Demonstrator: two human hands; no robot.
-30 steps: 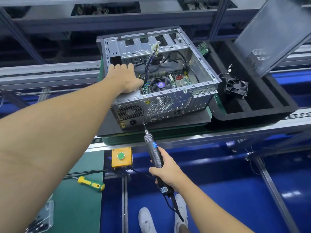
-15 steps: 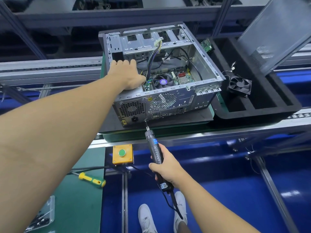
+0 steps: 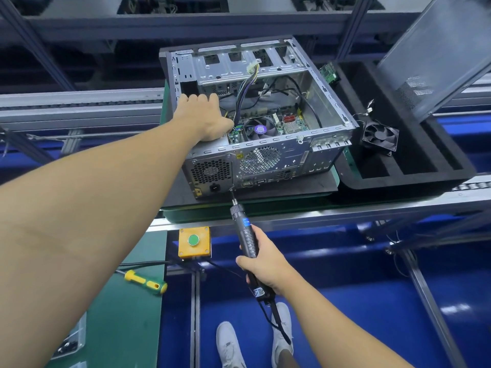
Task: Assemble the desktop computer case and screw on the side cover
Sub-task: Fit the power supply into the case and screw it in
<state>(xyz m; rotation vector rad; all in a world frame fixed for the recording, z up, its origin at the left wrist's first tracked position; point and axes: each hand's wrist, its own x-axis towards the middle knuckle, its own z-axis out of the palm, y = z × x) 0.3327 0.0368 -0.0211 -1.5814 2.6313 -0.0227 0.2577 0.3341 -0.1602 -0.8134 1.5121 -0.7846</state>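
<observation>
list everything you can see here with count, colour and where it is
computer case: 1, silver-grey, open top, on a dark mat on the line, centre
side cover: 1, grey mesh panel, leaning tilted at upper right
foam tray: 1, black, right of the case
loose fan: 1, black, in the tray
circuit board: 1, green, at the tray's far corner
electric screwdriver: 1, black, tip at the case's rear panel
button box: 1, yellow with green button, below the line's edge
hand screwdriver: 1, yellow and green, on the green bench, lower left
shoes: 2, white, on the blue floor
left hand: on the case's top edge
right hand: gripping the electric screwdriver
</observation>
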